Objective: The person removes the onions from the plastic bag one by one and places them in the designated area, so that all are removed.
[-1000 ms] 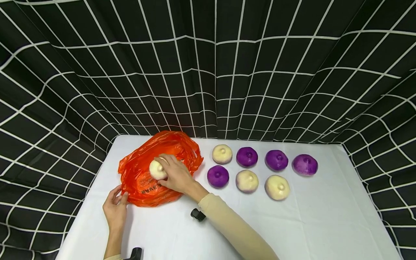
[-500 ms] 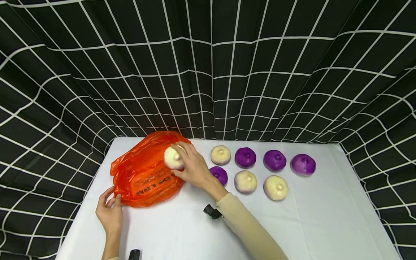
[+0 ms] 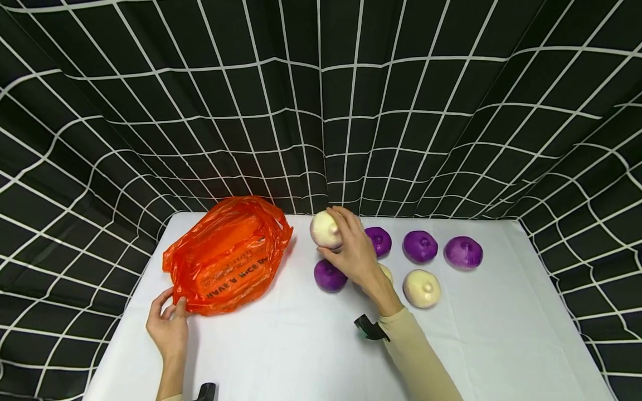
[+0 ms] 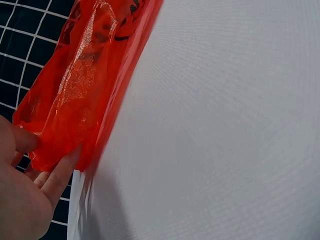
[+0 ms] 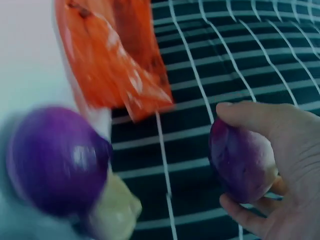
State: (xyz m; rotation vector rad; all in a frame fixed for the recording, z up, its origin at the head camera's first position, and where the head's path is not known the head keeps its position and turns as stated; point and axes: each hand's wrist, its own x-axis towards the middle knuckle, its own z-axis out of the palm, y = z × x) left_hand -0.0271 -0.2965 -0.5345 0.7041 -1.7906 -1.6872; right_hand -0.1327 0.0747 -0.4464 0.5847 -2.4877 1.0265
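Observation:
In the head view my right hand (image 3: 353, 250) grips a turnip (image 3: 325, 230) with a pale top, held above the table right of the red plastic bag (image 3: 228, 262). The right wrist view shows the purple underside of this turnip (image 5: 240, 162) between the thumb and fingers. My left hand (image 3: 168, 328) pinches the near left edge of the bag, which lies on its side with its mouth spread; the left wrist view shows the bag's edge (image 4: 75, 135) between thumb and fingers. A purple turnip (image 3: 330, 277) sits just below the right hand.
More turnips stand in two rows on the white table (image 3: 281, 345): purple ones (image 3: 420, 246) at the back and a pale one (image 3: 422, 288) in front. My right hand and forearm partly cover others. A black gridded curtain (image 3: 321, 122) encloses the back and sides.
My right hand has carried the pale turnip out from over the bag, rightward to above the left end of the rows. The left hand keeps its hold on the bag's edge.

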